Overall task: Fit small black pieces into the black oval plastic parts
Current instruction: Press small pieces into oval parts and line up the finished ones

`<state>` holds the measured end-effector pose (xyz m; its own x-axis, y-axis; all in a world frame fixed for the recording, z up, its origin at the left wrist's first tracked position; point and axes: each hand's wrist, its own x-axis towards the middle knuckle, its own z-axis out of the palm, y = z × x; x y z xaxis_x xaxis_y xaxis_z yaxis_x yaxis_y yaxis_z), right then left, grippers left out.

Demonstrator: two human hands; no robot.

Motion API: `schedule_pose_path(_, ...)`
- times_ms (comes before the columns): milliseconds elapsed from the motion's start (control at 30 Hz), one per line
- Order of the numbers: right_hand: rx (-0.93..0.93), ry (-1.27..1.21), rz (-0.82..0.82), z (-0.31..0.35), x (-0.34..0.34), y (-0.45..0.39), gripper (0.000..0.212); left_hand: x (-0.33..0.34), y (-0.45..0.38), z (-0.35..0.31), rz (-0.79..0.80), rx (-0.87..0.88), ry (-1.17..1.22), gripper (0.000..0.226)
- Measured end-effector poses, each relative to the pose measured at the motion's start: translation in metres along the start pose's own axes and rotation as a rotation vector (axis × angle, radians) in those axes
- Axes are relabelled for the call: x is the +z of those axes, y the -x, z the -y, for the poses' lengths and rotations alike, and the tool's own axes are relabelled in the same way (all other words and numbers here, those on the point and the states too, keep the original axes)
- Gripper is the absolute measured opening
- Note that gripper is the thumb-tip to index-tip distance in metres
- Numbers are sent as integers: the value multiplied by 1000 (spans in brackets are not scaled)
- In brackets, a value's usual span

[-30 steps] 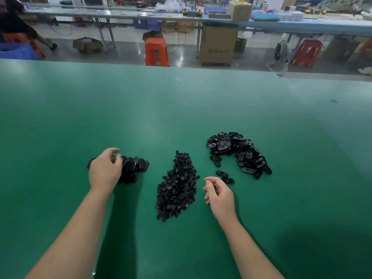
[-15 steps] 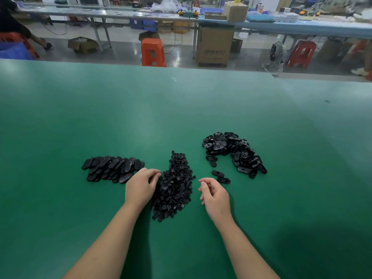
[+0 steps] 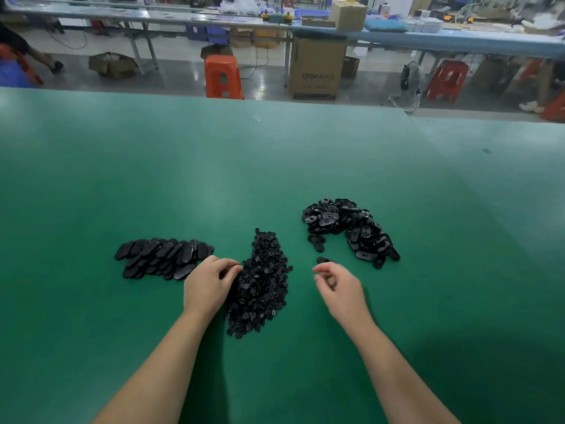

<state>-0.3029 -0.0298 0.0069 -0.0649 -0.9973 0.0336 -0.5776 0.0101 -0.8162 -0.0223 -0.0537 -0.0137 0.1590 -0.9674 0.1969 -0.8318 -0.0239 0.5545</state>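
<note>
A heap of small black pieces (image 3: 263, 280) lies in the middle of the green table (image 3: 275, 166). My left hand (image 3: 208, 284) rests at the heap's left edge, fingertips pinched together in the pieces; what they hold is hidden. Unfilled black oval parts (image 3: 348, 228) are piled at the right, with one loose oval (image 3: 316, 242) beside them. My right hand (image 3: 342, 290) curls over two more loose ovals (image 3: 323, 260) in front of that pile, thumb and fingers closing on the nearer one. A neat stack of oval parts (image 3: 162, 258) lies left.
The table's far edge (image 3: 214, 97) borders an aisle with an orange stool (image 3: 222, 76), a cardboard box (image 3: 318, 68) and a small fan (image 3: 408, 81). A long blue bench (image 3: 458, 41) with boxes runs behind. A person's leg (image 3: 46, 58) shows at far left.
My left hand left the stacked ovals and moved right to the heap of small pieces. My right hand slid forward onto the loose ovals.
</note>
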Motion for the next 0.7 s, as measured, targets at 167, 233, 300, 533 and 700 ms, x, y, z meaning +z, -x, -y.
schedule_pose_path(167, 39, 369, -25, -24, -30, -13, 21, 2, -1, 1, 0, -1, 7, 9)
schedule_pose_path(233, 44, 384, 14, -29, -34, -15, 24, 2, -1, 2, -1, -1, 10, 10)
schedule_pose_path(300, 34, 418, 55, -29, -34, -16, 23, 2, -1, 3, -3, -2, 3, 11)
schedule_pose_path(533, 77, 432, 48, -24, -29, -17, 24, 4, 1, 2, -33, -9, -2, 14)
schedule_pose_path(700, 63, 435, 78, -18, -28, -17, 18, 1, 1, 1, 11, 4, -6, 10)
